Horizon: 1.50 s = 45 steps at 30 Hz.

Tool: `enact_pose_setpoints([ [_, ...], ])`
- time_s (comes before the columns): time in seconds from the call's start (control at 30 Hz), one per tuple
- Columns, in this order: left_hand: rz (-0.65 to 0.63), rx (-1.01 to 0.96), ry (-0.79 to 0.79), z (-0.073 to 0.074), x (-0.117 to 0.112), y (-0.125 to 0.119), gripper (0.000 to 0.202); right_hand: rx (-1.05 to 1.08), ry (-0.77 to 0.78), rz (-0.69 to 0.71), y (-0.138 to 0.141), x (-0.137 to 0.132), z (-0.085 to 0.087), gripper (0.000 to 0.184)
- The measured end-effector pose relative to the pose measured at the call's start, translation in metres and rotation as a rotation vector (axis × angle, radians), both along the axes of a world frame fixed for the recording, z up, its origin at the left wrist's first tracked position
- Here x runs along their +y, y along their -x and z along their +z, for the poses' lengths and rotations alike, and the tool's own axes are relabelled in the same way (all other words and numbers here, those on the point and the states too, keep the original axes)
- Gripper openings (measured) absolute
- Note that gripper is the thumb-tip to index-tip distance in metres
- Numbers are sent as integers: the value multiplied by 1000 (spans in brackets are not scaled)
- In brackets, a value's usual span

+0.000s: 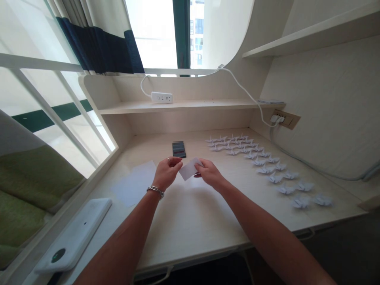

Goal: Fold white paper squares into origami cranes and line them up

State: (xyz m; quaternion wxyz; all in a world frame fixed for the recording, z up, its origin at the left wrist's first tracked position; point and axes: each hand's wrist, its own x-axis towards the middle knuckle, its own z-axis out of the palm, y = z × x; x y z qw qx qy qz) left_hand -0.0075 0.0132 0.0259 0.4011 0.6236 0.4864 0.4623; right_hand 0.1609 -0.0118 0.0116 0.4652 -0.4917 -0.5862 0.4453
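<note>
A small folded piece of white paper point(189, 170) is held up over the desk between my two hands. My right hand point(210, 173) pinches its right side, thumb on top and fingers behind. At its left corner my left hand point(168, 172), with a ring and a chain bracelet on the wrist, has thumb and fingertips closed on the edge. Loose white sheets point(133, 184) lie flat on the desk to the left of my left hand. Several white paper cranes point(258, 162) stand in rows on the right side.
A dark phone point(178, 149) lies on the desk point(192, 221) just beyond my hands. A long white device point(75, 233) sits at the left edge. On the back shelf point(190, 105) rests a power strip point(162, 97). Cables run to a wall socket point(285, 118) at right.
</note>
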Motion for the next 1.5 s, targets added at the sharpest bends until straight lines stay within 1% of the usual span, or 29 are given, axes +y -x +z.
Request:
enact_pose_setpoints([
  [0.03,-62,-11,42,-1,3,3,38,112,84,24,-2,7,0,20],
  [0.1,-196,-53,154,-5,9,6,42,255,183,81,-7,17,-2,16],
  [0.13,-219,-61,184,-7,11,6,41,296,208,88,-10,20,-4,14],
  [0.27,-137,43,150,-14,19,7,32,320,242,42,-25,26,-14,13],
  [0.37,-179,157,111,-16,24,6,28,245,196,42,-32,28,-20,14],
  [0.47,-231,263,45,-18,23,4,27,148,86,51,-32,29,-25,17],
  [0.57,-213,364,-28,-20,16,4,29,44,46,60,-29,27,-29,18],
  [0.63,-199,446,-75,-20,9,6,29,-101,2,87,-26,22,-29,17],
  [0.7,-220,518,-125,-19,0,7,27,-264,-105,99,-22,15,-26,15],
  [0.77,-259,582,-163,-18,-7,6,25,-379,-210,132,-16,7,-23,14],
  [0.8,-272,606,-172,-17,-11,5,24,-447,-251,127,-14,3,-22,13],
  [0.9,-285,622,-175,-14,-17,3,23,-584,-298,139,-12,-3,-18,15],
  [0.97,-288,624,-177,-12,-18,4,23,-603,-275,196,-16,-3,-16,15],
  [1.03,-277,613,-164,-11,-17,7,22,-580,-240,241,-25,-1,-16,14],
  [1.17,-224,571,-134,-8,-13,15,23,-418,-114,256,-36,5,-18,13],
  [1.27,-216,543,-139,-8,-13,17,23,-305,-110,223,-29,6,-22,17],
  [1.3,-223,541,-137,-8,-15,15,24,-308,-128,201,-24,6,-23,18],
  [1.4,-270,568,-138,-9,-19,10,24,-435,-217,163,-13,3,-24,15],
  [1.5,-329,610,-112,-9,-20,10,25,-520,-242,158,-13,1,-20,13],
])
